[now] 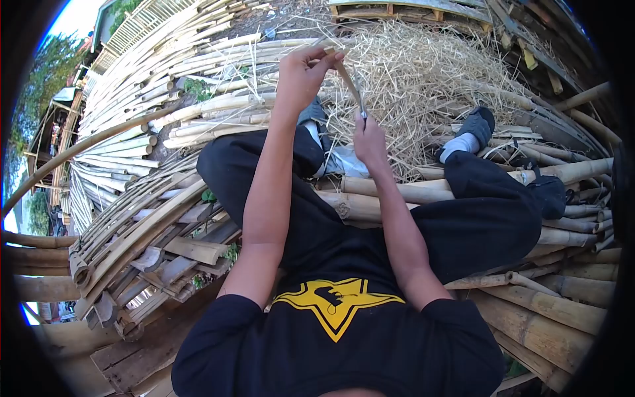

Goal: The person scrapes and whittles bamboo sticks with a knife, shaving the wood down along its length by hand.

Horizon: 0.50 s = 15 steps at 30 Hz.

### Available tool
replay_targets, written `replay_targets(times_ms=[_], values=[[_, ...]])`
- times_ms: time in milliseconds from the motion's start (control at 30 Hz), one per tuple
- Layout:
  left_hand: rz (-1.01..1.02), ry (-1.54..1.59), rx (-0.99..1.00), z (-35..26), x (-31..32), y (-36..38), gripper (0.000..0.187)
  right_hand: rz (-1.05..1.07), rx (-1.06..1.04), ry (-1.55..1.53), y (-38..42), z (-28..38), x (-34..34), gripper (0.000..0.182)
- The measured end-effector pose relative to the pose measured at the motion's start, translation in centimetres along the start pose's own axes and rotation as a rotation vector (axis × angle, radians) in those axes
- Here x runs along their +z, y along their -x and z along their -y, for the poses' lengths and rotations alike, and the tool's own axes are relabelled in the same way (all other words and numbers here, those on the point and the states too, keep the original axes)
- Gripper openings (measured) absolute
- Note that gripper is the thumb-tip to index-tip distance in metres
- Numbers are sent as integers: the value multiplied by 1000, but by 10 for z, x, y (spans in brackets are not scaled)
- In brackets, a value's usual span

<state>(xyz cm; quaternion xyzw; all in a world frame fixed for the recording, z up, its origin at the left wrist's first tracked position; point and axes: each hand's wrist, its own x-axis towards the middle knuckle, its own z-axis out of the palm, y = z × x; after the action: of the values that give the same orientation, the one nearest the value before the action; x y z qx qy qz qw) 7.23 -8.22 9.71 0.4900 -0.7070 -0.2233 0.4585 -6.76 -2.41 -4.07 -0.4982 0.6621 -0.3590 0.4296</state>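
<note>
My left hand (305, 71) is raised at the top centre, its thumb and fingers pinched on the upper end of a narrow bamboo strip (346, 81). Below and to the right, my right hand (369, 140) is closed around the handle of a knife (360, 104). The knife's metal part lies against the lower end of the strip, which slants down from my left hand. Much of the handle is hidden inside my fingers. Pale shavings (403, 86) are heaped behind and right of both hands.
Long bamboo poles (218, 49) lie behind and left of my hands. Split bamboo pieces (192, 250) are stacked at the left. My legs are spread over thick poles (423, 192), with a sandalled foot (473, 132) at the right. A wooden pallet (417, 12) stands at the back.
</note>
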Motion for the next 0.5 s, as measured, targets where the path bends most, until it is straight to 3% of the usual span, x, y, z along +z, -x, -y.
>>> replay_targets(times_ms=[33,200,233,300,400,500], values=[[47,-37,-24,-1,-1,-4,22,-129,-223,60,-2,5,3,47],[-1,53,41,8,3,-4,22,-78,-296,-5,13,33,-11,44],[1,51,35,8,3,-3,22,-74,-291,-5,-5,0,1,44],[-74,124,71,6,6,-3,22,7,-65,408,-44,-82,19,48],[-48,69,83,6,1,-9,21,-52,105,409,-45,-85,2,52],[-39,81,23,-5,10,0,19,-220,51,238,-49,-60,1,53]])
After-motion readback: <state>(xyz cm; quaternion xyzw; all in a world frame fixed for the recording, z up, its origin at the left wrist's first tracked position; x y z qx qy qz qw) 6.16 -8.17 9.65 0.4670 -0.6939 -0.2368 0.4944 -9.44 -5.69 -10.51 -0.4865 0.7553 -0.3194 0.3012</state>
